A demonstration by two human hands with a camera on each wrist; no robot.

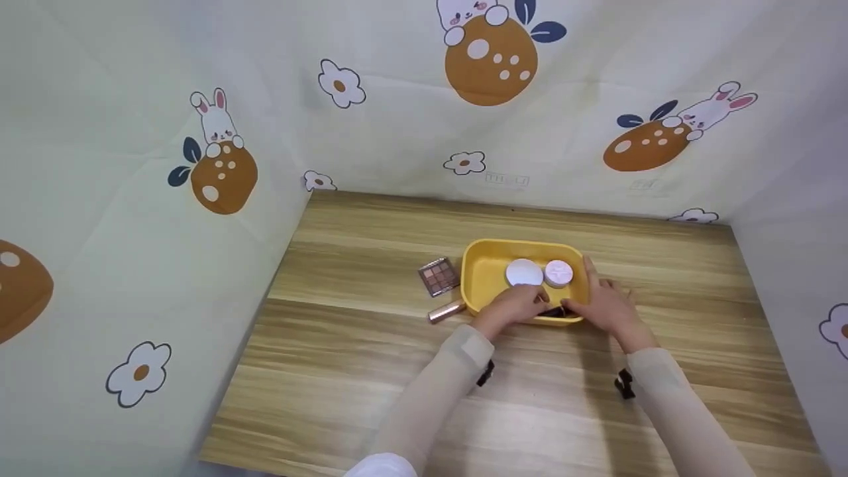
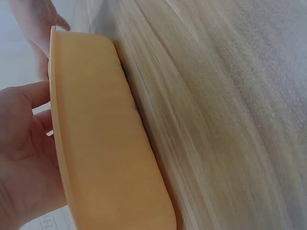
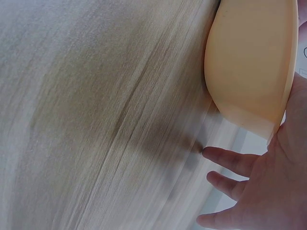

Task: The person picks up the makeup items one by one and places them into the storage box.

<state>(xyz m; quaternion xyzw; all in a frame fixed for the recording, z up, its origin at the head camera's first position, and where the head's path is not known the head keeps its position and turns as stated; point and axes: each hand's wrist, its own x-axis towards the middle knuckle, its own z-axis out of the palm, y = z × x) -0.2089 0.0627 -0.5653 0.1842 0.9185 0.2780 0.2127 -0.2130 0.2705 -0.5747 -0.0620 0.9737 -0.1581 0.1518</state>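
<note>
My left hand (image 1: 517, 306) reaches over the near rim of a yellow plastic basket (image 1: 487, 246). Its curled fingers are at a small black item (image 1: 555, 311) low inside the near right part, mostly covered by the hand. In the left wrist view, the basket's outer wall (image 2: 100, 129) hides the fingertips. My right hand (image 1: 611, 306) straddles the right end of the basket: the thumb points inside toward the black item, and the index finger lies along the rim. Its other fingers (image 3: 228, 161) stretch out, spread, beyond the wall. A round white case (image 1: 524, 272) and a small pale pink-lidded jar (image 1: 559, 272) sit inside.
Left of the basket lies an eyeshadow palette (image 1: 439, 276). Below it, a rose-gold tube (image 1: 446, 311) lies close to the basket's left corner. All stand on a wood-grain table (image 1: 344, 371), with printed cloth walls (image 1: 397, 132) along its back and sides.
</note>
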